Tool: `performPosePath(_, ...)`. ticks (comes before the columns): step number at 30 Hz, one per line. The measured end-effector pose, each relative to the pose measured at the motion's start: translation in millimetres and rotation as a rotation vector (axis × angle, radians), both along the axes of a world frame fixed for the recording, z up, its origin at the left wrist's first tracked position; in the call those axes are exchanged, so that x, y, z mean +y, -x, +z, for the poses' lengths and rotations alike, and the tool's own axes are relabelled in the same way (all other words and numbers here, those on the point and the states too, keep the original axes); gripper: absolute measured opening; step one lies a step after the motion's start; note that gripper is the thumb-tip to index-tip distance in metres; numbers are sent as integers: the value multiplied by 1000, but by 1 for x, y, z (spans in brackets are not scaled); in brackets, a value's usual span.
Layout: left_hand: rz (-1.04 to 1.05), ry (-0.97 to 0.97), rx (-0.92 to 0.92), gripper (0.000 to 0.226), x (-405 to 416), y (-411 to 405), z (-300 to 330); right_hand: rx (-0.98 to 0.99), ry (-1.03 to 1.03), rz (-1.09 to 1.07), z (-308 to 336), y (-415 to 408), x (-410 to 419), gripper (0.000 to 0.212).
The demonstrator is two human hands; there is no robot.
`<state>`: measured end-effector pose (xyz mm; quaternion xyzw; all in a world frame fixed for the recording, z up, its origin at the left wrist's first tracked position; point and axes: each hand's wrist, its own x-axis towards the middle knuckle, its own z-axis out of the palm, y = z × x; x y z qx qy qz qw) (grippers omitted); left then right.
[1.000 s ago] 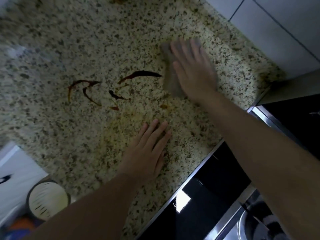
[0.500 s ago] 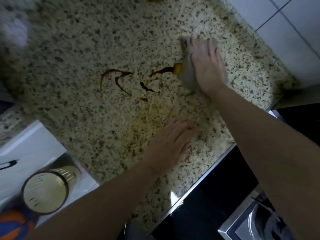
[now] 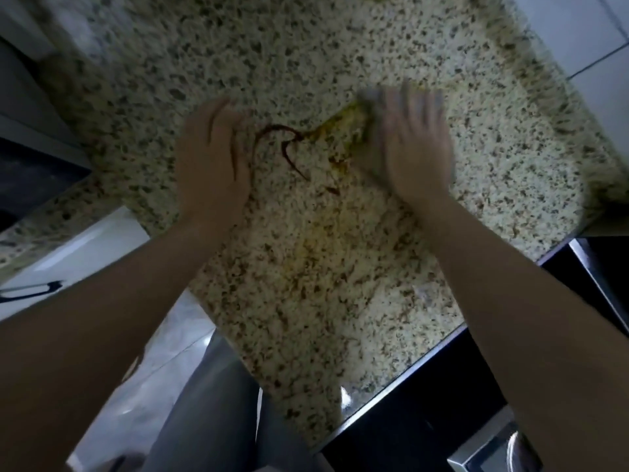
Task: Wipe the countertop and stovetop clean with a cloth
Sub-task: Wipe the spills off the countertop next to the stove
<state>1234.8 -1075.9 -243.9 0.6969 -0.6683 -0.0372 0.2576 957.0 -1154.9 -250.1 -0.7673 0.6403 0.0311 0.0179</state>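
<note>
— So what could have gone wrong on that countertop?
— The cloth, pinned flat under the right hand, looked likely to smear the sauce — one dark squiggle, one yellow streak.
— And the hands?
— Two; the left hand lay flat beside the sauce, holding nothing.

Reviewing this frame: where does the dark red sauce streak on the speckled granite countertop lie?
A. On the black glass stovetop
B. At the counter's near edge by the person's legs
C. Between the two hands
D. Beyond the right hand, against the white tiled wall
C: the dark red sauce streak sits on the speckled granite countertop between the left hand and the right hand, which presses a grey cloth.
</note>
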Motion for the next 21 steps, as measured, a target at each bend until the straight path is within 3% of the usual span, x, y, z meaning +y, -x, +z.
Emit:
performPosePath(2,53,-64,21,37,3,-6,-9,-77,10,-239,3,-14,-6,58)
performPosePath(4,82,-88,40,37,8,-7,-15,-137,13,-292,8,-60,12,57)
performPosePath(8,85,-69,60,36,6,-6,-18,-265,-47,36,11,-141,56,57)
performPosePath(11,76,-90,80,40,6,-5,-16,-218,-89,175,5,-121,44,57)
performPosePath(14,83,-91,60,42,7,-5,-15,-169,-50,42,1,-83,8,57)
performPosePath(17,100,-75,44,45,7,-2,-14,-188,2,-206,3,-108,3,56)
performPosePath(18,111,-76,49,47,9,-1,-14,-190,-2,-190,3,-128,13,56)
performPosePath(21,120,-122,128,53,8,-2,-13,-233,0,121,3,-160,51,54)
